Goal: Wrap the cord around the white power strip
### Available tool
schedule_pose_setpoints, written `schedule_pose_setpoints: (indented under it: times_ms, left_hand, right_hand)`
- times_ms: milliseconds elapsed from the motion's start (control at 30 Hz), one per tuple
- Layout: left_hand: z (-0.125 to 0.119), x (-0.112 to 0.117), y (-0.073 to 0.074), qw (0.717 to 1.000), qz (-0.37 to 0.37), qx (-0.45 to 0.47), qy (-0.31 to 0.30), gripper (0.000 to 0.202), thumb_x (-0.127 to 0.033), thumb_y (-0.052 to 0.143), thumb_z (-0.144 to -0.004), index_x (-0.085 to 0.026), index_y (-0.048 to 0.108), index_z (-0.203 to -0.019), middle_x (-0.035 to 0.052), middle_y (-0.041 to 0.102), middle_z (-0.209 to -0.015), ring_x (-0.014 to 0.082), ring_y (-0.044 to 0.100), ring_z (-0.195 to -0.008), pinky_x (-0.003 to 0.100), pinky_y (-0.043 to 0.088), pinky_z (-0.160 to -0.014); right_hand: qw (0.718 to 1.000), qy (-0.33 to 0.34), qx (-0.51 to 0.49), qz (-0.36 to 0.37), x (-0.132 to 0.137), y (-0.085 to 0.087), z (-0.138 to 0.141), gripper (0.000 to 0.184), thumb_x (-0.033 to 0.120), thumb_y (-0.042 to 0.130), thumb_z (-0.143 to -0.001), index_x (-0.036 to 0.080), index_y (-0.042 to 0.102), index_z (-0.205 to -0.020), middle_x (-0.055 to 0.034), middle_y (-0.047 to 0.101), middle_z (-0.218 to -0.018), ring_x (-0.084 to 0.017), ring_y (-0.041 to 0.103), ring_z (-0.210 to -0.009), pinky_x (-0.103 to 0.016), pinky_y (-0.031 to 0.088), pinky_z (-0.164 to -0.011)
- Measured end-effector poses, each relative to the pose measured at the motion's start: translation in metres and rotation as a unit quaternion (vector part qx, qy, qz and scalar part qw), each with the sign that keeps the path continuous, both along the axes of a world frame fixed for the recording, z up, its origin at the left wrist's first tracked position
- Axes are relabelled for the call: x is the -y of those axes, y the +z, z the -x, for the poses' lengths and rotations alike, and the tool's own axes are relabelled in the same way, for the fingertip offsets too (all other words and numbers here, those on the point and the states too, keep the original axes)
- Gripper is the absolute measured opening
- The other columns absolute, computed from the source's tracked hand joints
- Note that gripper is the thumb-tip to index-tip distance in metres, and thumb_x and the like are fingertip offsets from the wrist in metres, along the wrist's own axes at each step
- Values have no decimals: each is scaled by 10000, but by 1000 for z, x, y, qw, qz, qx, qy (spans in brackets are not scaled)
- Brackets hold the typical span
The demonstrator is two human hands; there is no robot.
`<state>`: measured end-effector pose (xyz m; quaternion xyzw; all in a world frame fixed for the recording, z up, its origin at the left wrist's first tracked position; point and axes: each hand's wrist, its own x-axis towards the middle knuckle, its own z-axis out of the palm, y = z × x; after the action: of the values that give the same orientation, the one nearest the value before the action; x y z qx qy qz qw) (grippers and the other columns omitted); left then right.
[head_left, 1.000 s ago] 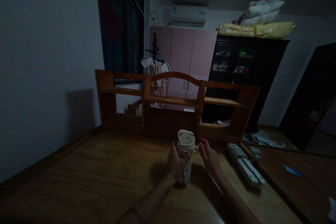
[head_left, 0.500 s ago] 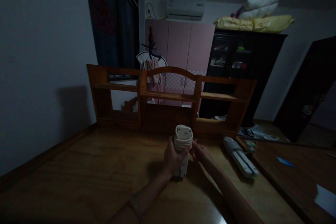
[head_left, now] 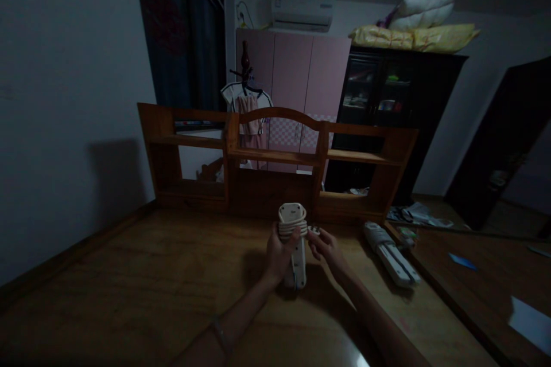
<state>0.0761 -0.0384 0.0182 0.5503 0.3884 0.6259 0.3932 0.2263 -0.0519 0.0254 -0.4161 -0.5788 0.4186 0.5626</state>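
My left hand is wrapped round a white power strip held upright above the wooden desk. Its white cord is wound in several loops around the upper part of the strip. My right hand is beside the strip on the right, fingers pinched on the cord's end near the loops. A second white power strip lies flat on the desk to the right of my hands.
A wooden shelf unit stands along the desk's back edge. Papers and small items lie at the far right. A lower dark surface with a blue scrap and white paper adjoins on the right. A wall is at the left.
The view shifted slightly, and the strip sits a little lower in the frame. My right hand moved in from apart to touch the cord at the strip.
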Motion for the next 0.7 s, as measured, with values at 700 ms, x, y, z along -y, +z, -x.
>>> schedule_pose_setpoints:
  times_ms: [700]
  left_hand:
    - [-4,10,5,996,-24,-81,34,572,-518,657,-725,-194,500,-1168,106,651,-1083,237,625,-979,312,471,-808]
  right_hand:
    - [998,-49,38,-10,-3,2,-4,405,576,638,-739,193,513,-778,59,453,-534,-85,376,-426,-221,294,-409]
